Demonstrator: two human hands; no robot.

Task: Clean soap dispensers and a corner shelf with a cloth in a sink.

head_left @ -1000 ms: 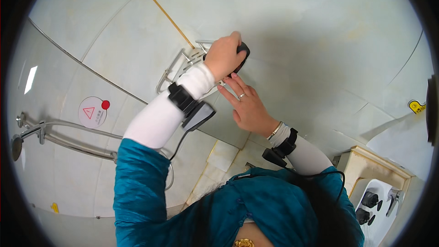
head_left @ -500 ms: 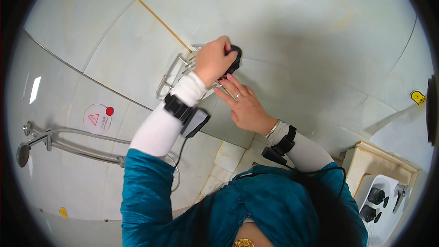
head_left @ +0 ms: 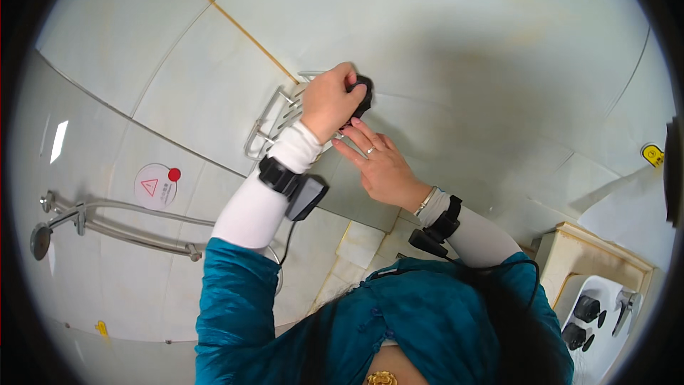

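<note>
My left hand grips a black rounded object, its thumb and fingers curled around it. What kind of object it is, I cannot make out, and part of it is behind the hand. The hand is in front of a metal wall rack, hiding much of it. My right hand, with a ring on one finger, is stretched out flat with its fingers spread. Its fingertips are at the lower end of the black object; whether they touch it, I cannot tell.
At the left, a shower head and metal rails are on the tiled wall beneath a round warning sticker. A white sink at the lower right holds black parts beside its tap.
My left hand has lowered slightly with the black object, and the left forearm has shifted a little right. My right hand is nearly still.
</note>
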